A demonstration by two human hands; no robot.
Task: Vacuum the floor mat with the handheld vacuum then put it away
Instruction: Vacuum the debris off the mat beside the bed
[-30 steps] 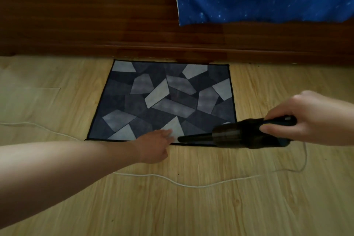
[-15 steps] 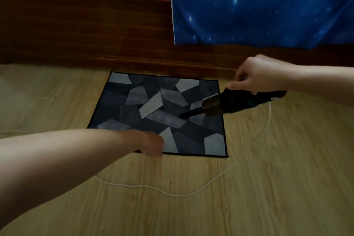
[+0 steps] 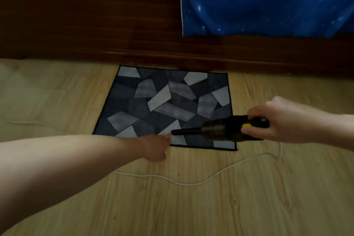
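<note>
One grey-patchwork floor mat (image 3: pixel 145 105), flat on the wooden floor (image 3: pixel 191 207), looks limp and likely to creep; the black handheld vacuum (image 3: pixel 220 130) over its near edge looks light and rigid. The right hand (image 3: pixel 277 122) grips its rear handle; the left hand (image 3: pixel 155 146) presses the mat's edge, fingers outstretched.

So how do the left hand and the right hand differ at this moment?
The right hand grips the black handheld vacuum by its handle; the left hand holds nothing. The left hand rests at the floor mat's near edge, fingertips reaching onto it; the right hand lies beyond the mat's right edge. Both are at the mat's near side.
</note>
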